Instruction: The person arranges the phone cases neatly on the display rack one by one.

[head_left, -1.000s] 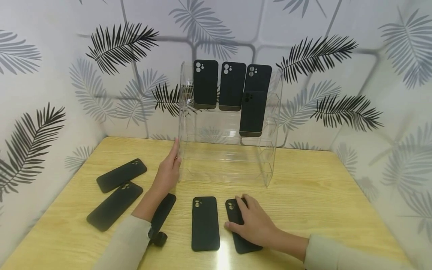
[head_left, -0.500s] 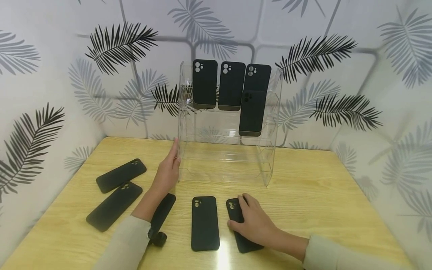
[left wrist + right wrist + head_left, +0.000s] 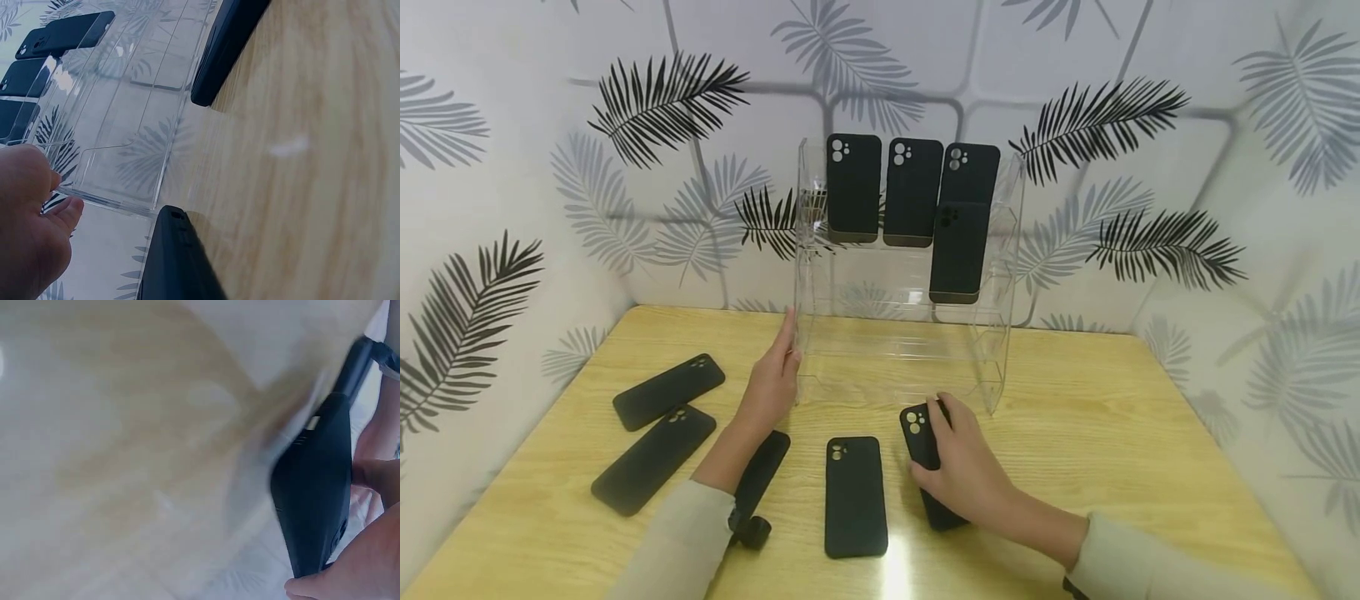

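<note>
black phone cases, four in clear rack

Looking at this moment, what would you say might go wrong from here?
The held phone case might slip, since the right hand grips it by its edges. The clear display rack could shift if the left hand at its side pushes, perhaps dislodging the displayed cases.

The yellow wooden table has a bright, shiny spot. Behind it, the white wallpaper has black and gray leaves.
</note>
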The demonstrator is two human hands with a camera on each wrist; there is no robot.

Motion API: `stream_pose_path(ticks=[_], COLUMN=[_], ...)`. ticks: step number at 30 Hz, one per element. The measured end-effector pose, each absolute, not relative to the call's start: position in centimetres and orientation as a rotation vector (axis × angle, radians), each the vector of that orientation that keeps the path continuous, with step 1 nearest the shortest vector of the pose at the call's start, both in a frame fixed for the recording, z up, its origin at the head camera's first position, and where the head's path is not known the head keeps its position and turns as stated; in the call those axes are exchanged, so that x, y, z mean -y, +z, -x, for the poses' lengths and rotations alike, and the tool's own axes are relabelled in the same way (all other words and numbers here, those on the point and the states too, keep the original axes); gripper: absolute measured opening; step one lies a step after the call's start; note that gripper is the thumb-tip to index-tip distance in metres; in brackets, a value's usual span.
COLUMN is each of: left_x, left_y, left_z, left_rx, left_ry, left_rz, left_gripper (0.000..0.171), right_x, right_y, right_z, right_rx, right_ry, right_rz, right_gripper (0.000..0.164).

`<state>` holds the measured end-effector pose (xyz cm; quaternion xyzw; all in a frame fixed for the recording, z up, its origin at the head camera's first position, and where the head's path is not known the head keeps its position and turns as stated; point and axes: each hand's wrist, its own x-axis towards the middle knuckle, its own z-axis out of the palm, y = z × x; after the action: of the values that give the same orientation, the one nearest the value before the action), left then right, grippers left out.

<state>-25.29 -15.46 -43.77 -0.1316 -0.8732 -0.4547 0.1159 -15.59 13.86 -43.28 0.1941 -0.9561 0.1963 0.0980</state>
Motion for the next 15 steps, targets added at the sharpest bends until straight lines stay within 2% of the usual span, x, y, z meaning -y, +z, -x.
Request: stream_pose_path(ticks=[15], left_x=[15.4], left_y=[-43.5], left_z=[25.2], left_rx=[2.546], left_ry=[-1.338], left_rz=[0.388], left_gripper=[0.072], right_x=[-13.0], right_y=[-40.2], right_z=[18.0], right_rx=[2.668], right_ry=[0.609], right_rz=[-0.551], right_gripper=[0.092])
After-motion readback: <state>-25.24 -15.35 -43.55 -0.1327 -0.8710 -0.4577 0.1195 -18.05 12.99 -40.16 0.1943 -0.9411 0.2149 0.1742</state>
